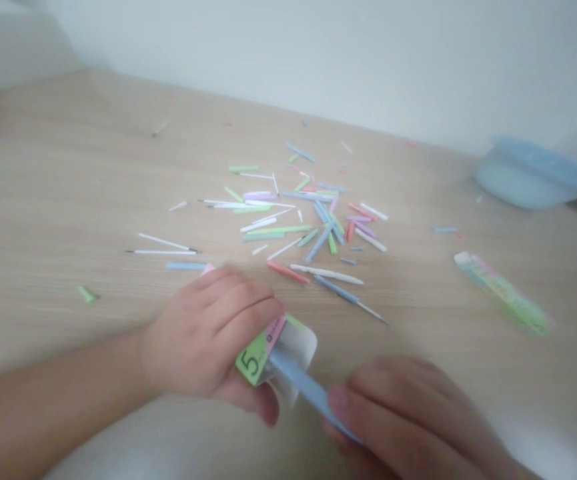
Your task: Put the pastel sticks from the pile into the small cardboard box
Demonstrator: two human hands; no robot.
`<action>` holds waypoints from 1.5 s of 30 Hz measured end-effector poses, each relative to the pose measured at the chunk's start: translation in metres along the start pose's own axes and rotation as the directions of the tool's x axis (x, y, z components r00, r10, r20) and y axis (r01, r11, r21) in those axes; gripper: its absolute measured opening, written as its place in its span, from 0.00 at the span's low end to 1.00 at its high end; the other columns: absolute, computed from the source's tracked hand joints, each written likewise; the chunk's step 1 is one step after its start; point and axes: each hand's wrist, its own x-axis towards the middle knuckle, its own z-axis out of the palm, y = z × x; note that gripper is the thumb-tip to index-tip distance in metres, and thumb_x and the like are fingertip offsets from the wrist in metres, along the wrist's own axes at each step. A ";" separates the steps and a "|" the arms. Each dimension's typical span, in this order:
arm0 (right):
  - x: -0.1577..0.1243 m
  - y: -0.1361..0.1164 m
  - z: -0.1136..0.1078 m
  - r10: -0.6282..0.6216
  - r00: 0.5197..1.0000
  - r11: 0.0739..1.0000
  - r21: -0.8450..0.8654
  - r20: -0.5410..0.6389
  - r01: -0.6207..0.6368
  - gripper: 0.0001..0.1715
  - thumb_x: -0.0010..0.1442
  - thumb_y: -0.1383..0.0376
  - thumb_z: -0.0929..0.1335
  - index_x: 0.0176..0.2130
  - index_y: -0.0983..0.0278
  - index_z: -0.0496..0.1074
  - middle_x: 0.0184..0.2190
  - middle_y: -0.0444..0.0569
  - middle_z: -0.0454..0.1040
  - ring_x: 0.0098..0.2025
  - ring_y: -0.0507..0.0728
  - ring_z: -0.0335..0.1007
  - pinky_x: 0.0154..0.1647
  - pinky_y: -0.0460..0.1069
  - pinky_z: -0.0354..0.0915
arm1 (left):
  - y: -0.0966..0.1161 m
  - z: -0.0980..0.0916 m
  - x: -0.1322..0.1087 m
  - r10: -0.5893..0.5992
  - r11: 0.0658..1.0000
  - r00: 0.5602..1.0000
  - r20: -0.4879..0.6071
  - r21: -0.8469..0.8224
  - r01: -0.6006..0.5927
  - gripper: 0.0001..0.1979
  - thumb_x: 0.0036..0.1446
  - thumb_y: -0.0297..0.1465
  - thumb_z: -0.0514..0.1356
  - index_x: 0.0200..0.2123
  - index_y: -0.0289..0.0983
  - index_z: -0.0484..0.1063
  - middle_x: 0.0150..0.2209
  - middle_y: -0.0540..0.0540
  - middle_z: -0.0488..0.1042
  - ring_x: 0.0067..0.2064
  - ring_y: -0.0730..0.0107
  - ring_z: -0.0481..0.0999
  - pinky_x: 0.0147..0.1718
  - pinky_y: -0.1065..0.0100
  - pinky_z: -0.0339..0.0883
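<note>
My left hand [213,333] is wrapped round a small green and pink pen box [254,357] marked with a 5. The box's flap end is open and faces right. Between the thumb and fingers of my right hand [408,413] is a blue pen [305,383], its far end at the box's mouth, partly inside. Beyond my hands lie scattered pen parts: white refills [163,252] with dark tips, a blue barrel with a refill sticking out [338,289], a white pen [327,274], and several green, purple and red barrels and caps.
A second pen box [503,293], green and pink, lies on the wooden table [68,200] at the right. A light blue bowl-like container [528,173] stands at the back right by the white wall [318,60]. A small green piece [87,294] lies at the left.
</note>
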 end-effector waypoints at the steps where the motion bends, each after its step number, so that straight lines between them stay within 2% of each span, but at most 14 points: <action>1: 0.004 0.001 0.003 -0.017 1.000 1.000 0.003 0.017 0.017 0.13 0.70 0.68 0.71 0.54 0.61 0.72 0.34 0.45 0.83 0.32 0.54 0.80 0.35 0.48 0.77 | 0.000 0.000 0.000 0.005 1.000 1.000 0.012 0.008 -0.005 0.40 0.58 0.61 0.63 0.53 0.29 0.70 0.43 0.34 0.80 0.45 0.48 0.82 0.46 0.51 0.75; 4: 0.010 0.007 0.012 -0.032 0.999 0.999 0.018 0.015 0.032 0.12 0.72 0.69 0.68 0.55 0.62 0.70 0.36 0.45 0.83 0.32 0.52 0.80 0.33 0.47 0.76 | 0.000 0.000 0.001 0.003 0.998 1.000 0.030 0.057 -0.005 0.40 0.59 0.62 0.61 0.52 0.29 0.71 0.44 0.33 0.81 0.44 0.47 0.82 0.44 0.51 0.75; 9: 0.001 0.017 0.025 0.051 0.999 0.988 0.147 -0.010 -0.049 0.15 0.71 0.68 0.69 0.55 0.61 0.68 0.45 0.47 0.82 0.44 0.52 0.81 0.45 0.44 0.76 | 0.000 0.000 0.004 0.008 0.992 0.998 0.057 0.129 -0.015 0.42 0.61 0.64 0.56 0.50 0.27 0.73 0.43 0.32 0.81 0.42 0.49 0.82 0.42 0.52 0.75; 12: -0.003 0.023 0.030 0.079 0.997 0.975 0.206 0.019 -0.081 0.14 0.70 0.71 0.69 0.54 0.60 0.68 0.47 0.47 0.81 0.47 0.52 0.80 0.49 0.44 0.74 | 0.001 0.001 0.005 -0.015 0.991 0.997 0.077 0.132 0.005 0.41 0.61 0.64 0.56 0.49 0.28 0.74 0.43 0.33 0.81 0.42 0.49 0.82 0.42 0.51 0.74; 19: 0.002 0.025 0.035 0.117 0.985 0.977 0.163 0.124 -0.136 0.06 0.70 0.69 0.69 0.47 0.60 0.73 0.37 0.46 0.76 0.36 0.54 0.72 0.36 0.48 0.70 | 0.002 0.001 0.004 -0.061 0.990 0.988 0.141 0.138 0.041 0.39 0.60 0.63 0.58 0.48 0.29 0.75 0.44 0.35 0.81 0.43 0.47 0.81 0.42 0.50 0.73; 23: 0.001 0.024 0.038 0.106 0.982 0.986 0.111 0.159 -0.124 0.12 0.71 0.67 0.67 0.53 0.61 0.72 0.39 0.48 0.76 0.36 0.55 0.71 0.36 0.49 0.68 | 0.001 0.003 0.004 -0.073 0.988 0.982 0.173 0.144 0.048 0.38 0.62 0.63 0.56 0.48 0.31 0.75 0.44 0.35 0.81 0.43 0.48 0.81 0.41 0.51 0.71; 27: 0.001 0.023 0.038 0.084 0.968 0.996 0.016 0.236 -0.090 0.16 0.71 0.63 0.67 0.56 0.61 0.72 0.36 0.48 0.75 0.34 0.57 0.69 0.32 0.51 0.63 | 0.002 0.004 0.004 -0.082 0.988 0.977 0.195 0.148 0.053 0.38 0.63 0.63 0.56 0.49 0.31 0.75 0.44 0.36 0.81 0.42 0.48 0.80 0.40 0.52 0.70; 30: 0.005 0.021 0.038 0.171 0.936 0.980 0.049 0.307 -0.195 0.13 0.70 0.64 0.67 0.52 0.62 0.74 0.36 0.48 0.75 0.35 0.57 0.70 0.34 0.51 0.62 | 0.004 0.004 0.005 -0.080 0.990 0.973 0.215 0.133 0.052 0.37 0.62 0.62 0.57 0.48 0.31 0.75 0.43 0.36 0.81 0.41 0.48 0.80 0.39 0.51 0.70; 33: 0.011 0.017 0.040 0.283 0.891 0.935 0.103 0.355 -0.338 0.08 0.70 0.67 0.66 0.43 0.62 0.75 0.34 0.46 0.75 0.34 0.55 0.69 0.33 0.50 0.61 | 0.007 0.004 0.005 -0.078 0.991 0.970 0.230 0.125 0.050 0.36 0.62 0.62 0.57 0.48 0.32 0.75 0.42 0.37 0.80 0.40 0.48 0.79 0.38 0.51 0.69; 37: 0.015 0.014 0.045 0.369 0.856 0.899 0.094 0.362 -0.428 0.06 0.68 0.68 0.67 0.40 0.61 0.76 0.33 0.45 0.74 0.31 0.53 0.67 0.30 0.49 0.58 | 0.011 0.005 0.005 -0.096 0.990 0.962 0.255 0.127 0.066 0.35 0.62 0.61 0.59 0.47 0.32 0.75 0.41 0.38 0.80 0.40 0.48 0.79 0.36 0.51 0.69; 40: 0.013 0.014 0.050 0.373 0.862 0.903 0.078 0.344 -0.422 0.05 0.68 0.67 0.68 0.40 0.61 0.76 0.33 0.45 0.75 0.30 0.53 0.67 0.30 0.49 0.58 | 0.013 0.006 0.006 -0.096 0.991 0.955 0.281 0.121 0.063 0.35 0.62 0.61 0.59 0.46 0.32 0.76 0.40 0.38 0.79 0.39 0.48 0.79 0.36 0.50 0.69; 45: 0.009 0.017 0.055 0.280 0.903 0.948 0.052 0.326 -0.313 0.10 0.72 0.65 0.67 0.49 0.61 0.78 0.36 0.47 0.77 0.33 0.56 0.71 0.32 0.50 0.62 | 0.017 0.008 0.006 -0.102 0.992 0.942 0.321 0.101 0.073 0.34 0.60 0.60 0.61 0.48 0.33 0.75 0.40 0.39 0.79 0.40 0.47 0.79 0.37 0.50 0.70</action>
